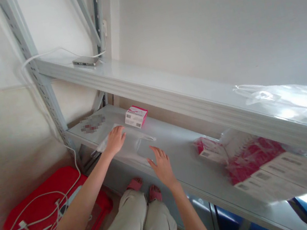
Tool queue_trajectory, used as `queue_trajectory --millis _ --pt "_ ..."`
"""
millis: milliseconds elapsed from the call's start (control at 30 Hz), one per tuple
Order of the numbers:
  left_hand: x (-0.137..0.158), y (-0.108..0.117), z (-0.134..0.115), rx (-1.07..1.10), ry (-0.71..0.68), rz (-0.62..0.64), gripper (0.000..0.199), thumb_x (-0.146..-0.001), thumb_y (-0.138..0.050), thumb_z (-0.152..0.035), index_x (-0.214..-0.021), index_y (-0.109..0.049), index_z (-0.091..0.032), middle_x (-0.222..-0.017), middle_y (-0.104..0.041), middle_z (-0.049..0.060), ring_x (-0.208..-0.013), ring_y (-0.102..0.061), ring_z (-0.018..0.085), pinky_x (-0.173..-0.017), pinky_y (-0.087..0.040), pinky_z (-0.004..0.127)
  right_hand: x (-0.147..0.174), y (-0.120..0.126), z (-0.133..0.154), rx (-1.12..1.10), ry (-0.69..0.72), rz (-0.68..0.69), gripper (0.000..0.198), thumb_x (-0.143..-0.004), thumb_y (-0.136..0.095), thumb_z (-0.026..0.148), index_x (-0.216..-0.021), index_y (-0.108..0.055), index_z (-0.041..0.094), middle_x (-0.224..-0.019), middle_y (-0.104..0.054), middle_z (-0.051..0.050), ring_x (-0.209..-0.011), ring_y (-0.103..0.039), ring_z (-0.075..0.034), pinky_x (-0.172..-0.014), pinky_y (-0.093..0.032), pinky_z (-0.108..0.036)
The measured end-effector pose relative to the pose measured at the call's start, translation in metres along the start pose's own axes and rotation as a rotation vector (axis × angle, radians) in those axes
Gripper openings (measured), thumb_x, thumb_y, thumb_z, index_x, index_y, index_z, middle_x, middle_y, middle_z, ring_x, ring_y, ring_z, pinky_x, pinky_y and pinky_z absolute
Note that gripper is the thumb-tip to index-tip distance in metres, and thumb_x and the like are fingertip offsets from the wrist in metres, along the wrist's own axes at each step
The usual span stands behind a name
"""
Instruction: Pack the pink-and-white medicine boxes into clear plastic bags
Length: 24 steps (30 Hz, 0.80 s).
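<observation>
A clear plastic bag [134,139] lies flat on the lower grey shelf [174,147]. My left hand [116,139] is over the bag's left part, palm down with its fingers stretched out; whether it presses on the plastic I cannot tell. To the right, my right hand [162,165] hovers near the bag's right end, its fingers spread and nothing in them. Just behind the bag stands a small white and pink box [136,117]. A blurred-out patch [92,123] covers something at the shelf's left end.
Plastic-wrapped pink and white boxes [257,164] fill the shelf's right side. Above runs the upper shelf [134,72], bearing a phone [86,61] on a white cable and clear plastic wrap [286,95]. A red container [63,176] with tangled cables [45,217] stands at lower left.
</observation>
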<state>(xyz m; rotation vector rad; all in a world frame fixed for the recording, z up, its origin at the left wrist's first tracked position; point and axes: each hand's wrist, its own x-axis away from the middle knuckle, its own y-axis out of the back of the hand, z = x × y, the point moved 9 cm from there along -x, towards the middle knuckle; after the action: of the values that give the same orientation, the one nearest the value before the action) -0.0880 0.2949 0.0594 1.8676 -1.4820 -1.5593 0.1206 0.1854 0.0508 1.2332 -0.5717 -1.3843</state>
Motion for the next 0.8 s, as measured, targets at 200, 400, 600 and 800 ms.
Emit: queue_trajectory --millis 200,400,600,800 --pt "-0.012 -0.075 0.032 -0.033 0.037 0.344 0.046 -0.091 -0.043 -0.031 -0.134 -0.046 -0.015 -0.148 -0.036 0.015 -0.141 -0.024 0.031 -0.112 -0.013 0.058 -0.018 -0.056 0.09 0.026 0.234 0.044 0.052 -0.097 -0.035 0.034 -0.145 -0.031 0.015 -0.15 -0.036 -0.012 -0.14 -0.027 -0.022 -0.113 -0.022 -0.049" --pt "0.004 -0.087 0.054 -0.065 0.058 0.35 0.053 -0.092 -0.043 -0.041 -0.141 -0.04 -0.022 -0.151 -0.03 0.011 -0.142 -0.021 0.032 -0.112 -0.013 0.057 -0.012 -0.103 0.068 0.087 0.181 0.129 0.056 -0.096 -0.039 0.044 -0.145 -0.033 0.017 -0.151 -0.032 -0.012 -0.14 -0.029 -0.026 -0.113 -0.019 -0.056" --pt "-0.002 -0.068 0.047 -0.022 0.051 0.196 0.048 -0.094 -0.04 -0.034 -0.14 -0.042 -0.02 -0.149 -0.036 0.011 -0.139 -0.029 0.028 -0.113 -0.017 0.052 0.001 -0.09 0.044 0.137 0.149 0.094 0.053 -0.097 -0.037 0.041 -0.145 -0.034 0.019 -0.15 -0.034 -0.01 -0.138 -0.032 -0.024 -0.113 -0.024 -0.052" --pt "0.015 -0.022 0.074 -0.055 0.249 -0.173 0.04 -0.093 -0.032 -0.02 -0.128 -0.053 -0.018 -0.136 -0.051 0.013 -0.132 -0.04 0.027 -0.114 -0.018 0.051 0.002 -0.088 0.043 0.164 0.143 0.098 0.051 -0.097 -0.039 0.039 -0.144 -0.037 0.018 -0.149 -0.036 -0.011 -0.136 -0.035 -0.025 -0.111 -0.027 -0.051"
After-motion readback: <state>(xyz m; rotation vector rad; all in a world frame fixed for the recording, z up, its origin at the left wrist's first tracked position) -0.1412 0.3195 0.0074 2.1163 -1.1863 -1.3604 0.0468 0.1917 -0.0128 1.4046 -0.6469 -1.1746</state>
